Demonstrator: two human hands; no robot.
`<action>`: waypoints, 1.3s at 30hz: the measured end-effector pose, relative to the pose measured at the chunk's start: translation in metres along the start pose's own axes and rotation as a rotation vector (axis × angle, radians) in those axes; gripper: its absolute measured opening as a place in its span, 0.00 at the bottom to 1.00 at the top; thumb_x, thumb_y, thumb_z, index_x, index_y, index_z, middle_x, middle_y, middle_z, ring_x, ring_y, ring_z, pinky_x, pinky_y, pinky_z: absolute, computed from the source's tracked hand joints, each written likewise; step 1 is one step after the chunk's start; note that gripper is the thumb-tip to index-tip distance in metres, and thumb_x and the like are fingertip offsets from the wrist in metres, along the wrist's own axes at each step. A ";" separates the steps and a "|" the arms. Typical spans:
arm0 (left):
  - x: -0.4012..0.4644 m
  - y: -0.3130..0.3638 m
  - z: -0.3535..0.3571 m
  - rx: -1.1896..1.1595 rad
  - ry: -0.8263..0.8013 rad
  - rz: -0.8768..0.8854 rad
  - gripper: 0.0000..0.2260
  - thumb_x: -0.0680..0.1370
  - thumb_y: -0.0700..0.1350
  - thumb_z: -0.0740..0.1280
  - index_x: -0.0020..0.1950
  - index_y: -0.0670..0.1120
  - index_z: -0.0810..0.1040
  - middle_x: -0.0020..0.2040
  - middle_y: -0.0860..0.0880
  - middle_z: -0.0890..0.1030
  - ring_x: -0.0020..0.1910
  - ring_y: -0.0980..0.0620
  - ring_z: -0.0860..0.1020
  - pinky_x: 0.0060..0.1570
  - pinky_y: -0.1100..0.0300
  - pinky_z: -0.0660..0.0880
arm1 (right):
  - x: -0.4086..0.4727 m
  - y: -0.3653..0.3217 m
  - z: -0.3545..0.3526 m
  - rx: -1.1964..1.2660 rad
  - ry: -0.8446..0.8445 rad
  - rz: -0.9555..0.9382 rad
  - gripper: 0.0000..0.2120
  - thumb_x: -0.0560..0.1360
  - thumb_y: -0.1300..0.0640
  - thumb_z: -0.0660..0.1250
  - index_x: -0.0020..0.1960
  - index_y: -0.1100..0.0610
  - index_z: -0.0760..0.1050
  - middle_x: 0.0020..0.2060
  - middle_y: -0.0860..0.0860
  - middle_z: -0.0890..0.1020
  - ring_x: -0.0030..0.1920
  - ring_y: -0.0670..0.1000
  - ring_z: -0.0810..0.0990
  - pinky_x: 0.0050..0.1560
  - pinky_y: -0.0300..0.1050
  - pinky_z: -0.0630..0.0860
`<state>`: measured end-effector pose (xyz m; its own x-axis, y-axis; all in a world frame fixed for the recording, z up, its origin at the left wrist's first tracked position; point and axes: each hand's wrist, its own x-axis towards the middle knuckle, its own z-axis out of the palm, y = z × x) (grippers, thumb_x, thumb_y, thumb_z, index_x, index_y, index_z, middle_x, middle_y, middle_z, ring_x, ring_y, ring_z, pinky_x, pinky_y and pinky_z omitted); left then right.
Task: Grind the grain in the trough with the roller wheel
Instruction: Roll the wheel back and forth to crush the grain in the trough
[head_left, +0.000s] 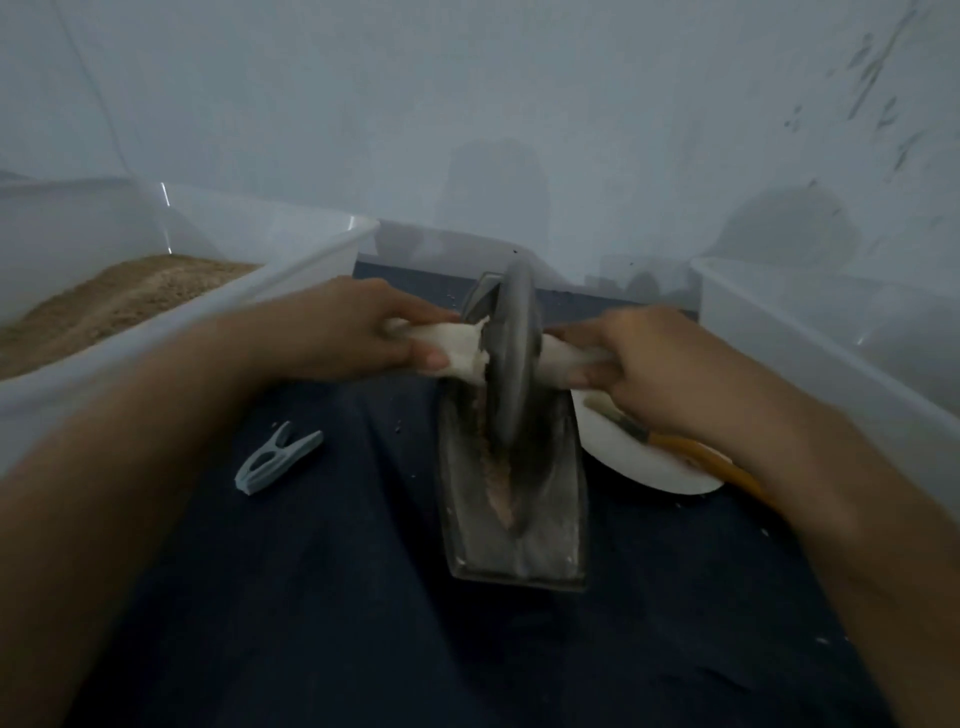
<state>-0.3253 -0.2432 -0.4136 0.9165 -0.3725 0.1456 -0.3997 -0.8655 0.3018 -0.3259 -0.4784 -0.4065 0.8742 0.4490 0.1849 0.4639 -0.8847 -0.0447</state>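
Fingers (428, 358) of both hands clench the white-wrapped axle (457, 345). Between them the wheel (511, 353) stands upright in the trough (563, 499), on grain (501, 493).

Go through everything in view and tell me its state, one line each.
roller wheel: upright in trough
trough: holds ground grain
left hand: gripping handle
right hand: gripping handle
left bin: partly full
clip: lying loose
plate: brush resting on it

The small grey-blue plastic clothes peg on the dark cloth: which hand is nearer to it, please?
Left. The left hand grips the handle just above the clothes peg; the right hand is across the roller wheel.
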 end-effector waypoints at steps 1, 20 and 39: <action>0.005 -0.003 0.009 0.097 0.097 -0.047 0.23 0.75 0.59 0.60 0.70 0.62 0.64 0.66 0.51 0.74 0.61 0.53 0.72 0.57 0.60 0.66 | 0.008 0.004 0.007 -0.012 0.049 0.013 0.22 0.78 0.57 0.62 0.70 0.45 0.65 0.57 0.54 0.77 0.57 0.53 0.74 0.53 0.44 0.71; -0.020 0.012 -0.023 -0.132 -0.236 0.059 0.26 0.64 0.66 0.59 0.61 0.66 0.74 0.52 0.64 0.81 0.53 0.65 0.76 0.53 0.75 0.68 | -0.029 -0.012 -0.025 -0.038 -0.087 -0.077 0.20 0.77 0.57 0.62 0.65 0.38 0.69 0.38 0.41 0.75 0.40 0.43 0.73 0.39 0.38 0.70; -0.027 0.020 -0.026 -0.024 -0.169 0.159 0.20 0.67 0.64 0.57 0.60 0.71 0.67 0.38 0.77 0.75 0.44 0.78 0.72 0.41 0.84 0.62 | -0.036 -0.011 -0.028 -0.056 -0.073 -0.099 0.21 0.74 0.48 0.66 0.65 0.36 0.68 0.48 0.44 0.79 0.49 0.46 0.76 0.45 0.40 0.69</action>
<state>-0.3584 -0.2415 -0.3875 0.8304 -0.5561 0.0339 -0.5377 -0.7840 0.3101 -0.3661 -0.4885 -0.3851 0.8335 0.5408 0.1133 0.5417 -0.8402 0.0253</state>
